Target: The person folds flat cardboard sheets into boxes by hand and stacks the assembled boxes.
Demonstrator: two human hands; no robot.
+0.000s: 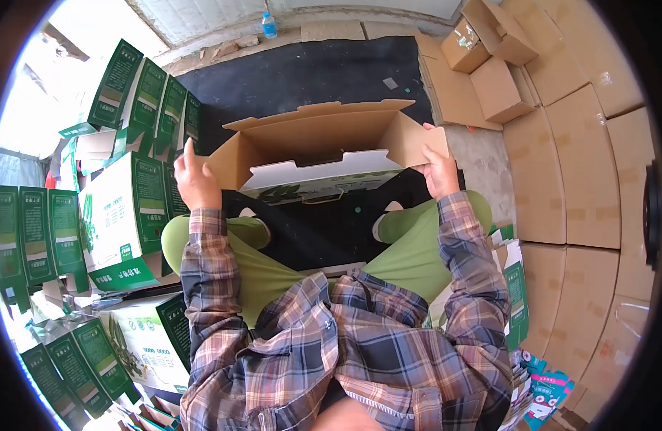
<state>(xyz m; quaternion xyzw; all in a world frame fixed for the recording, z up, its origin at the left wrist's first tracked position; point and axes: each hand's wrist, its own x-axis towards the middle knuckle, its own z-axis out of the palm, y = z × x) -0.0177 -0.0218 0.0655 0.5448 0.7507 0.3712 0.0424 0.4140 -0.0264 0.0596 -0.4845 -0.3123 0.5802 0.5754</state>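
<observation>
A long cardboard box (pixel 316 142) stands in front of me with its top open. Its inside is plain brown, and its near outer side is white and green with print. At the left end, my left hand (pixel 199 184) grips the side flap, with the index finger pointing up and the other fingers partly hidden. My right hand (pixel 440 172) pinches the right side flap between thumb and fingers. The far flap tilts outward, while the near notched white flap stands up along the front edge. A carrying handle shows on the near side.
Stacked green-and-white printed boxes (pixel 112 215) line my left side. Large brown cartons (pixel 579 172) form a wall on the right. An open brown carton (pixel 498 90) lies at the back right. Black sheeting (pixel 309 72) covers the floor, and a blue-capped bottle (pixel 269 27) stands behind it.
</observation>
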